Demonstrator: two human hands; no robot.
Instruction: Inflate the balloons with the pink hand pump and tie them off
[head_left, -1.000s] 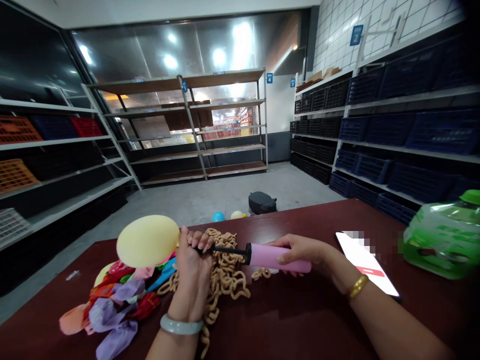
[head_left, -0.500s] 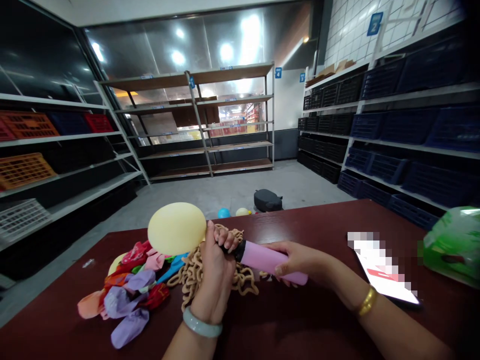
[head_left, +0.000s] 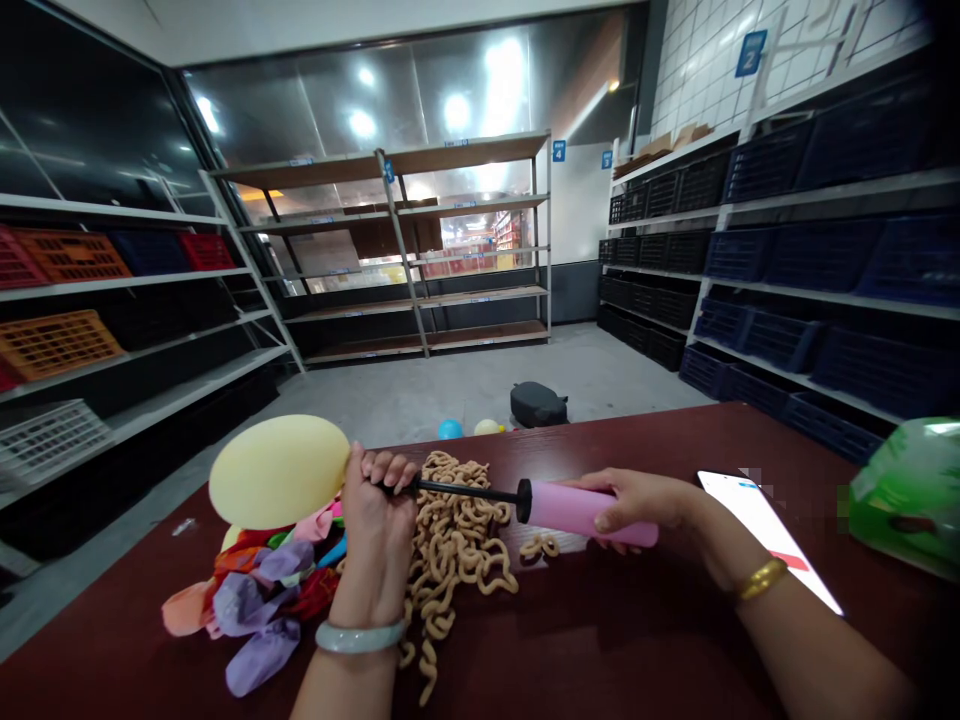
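A balloon pump (head_left: 570,510) spans both hands, its black rod drawn well out of the pink barrel. My left hand (head_left: 379,500) is closed around the black end of the pump, with the neck of an inflated pale yellow balloon (head_left: 281,472) at its fingers. Wrapped round the pink barrel is my right hand (head_left: 630,505). Beneath the rod lies a heap of tan, wavy cord-like pieces (head_left: 450,530). Limp balloons (head_left: 259,600) in purple, red, orange and other colours are piled left of my left wrist.
On the dark red table (head_left: 600,630) a lit phone (head_left: 765,535) lies to the right, near a green plastic package (head_left: 911,495). Beyond the table, a dark bag-like object (head_left: 538,403) and a blue balloon (head_left: 450,429) are on the floor. Shelves with crates (head_left: 765,250) line the sides.
My left hand has moved left with the yellow balloon, and my right hand slightly right with the barrel. The pump has lengthened, exposing its black rod. The balloon looks somewhat bigger.
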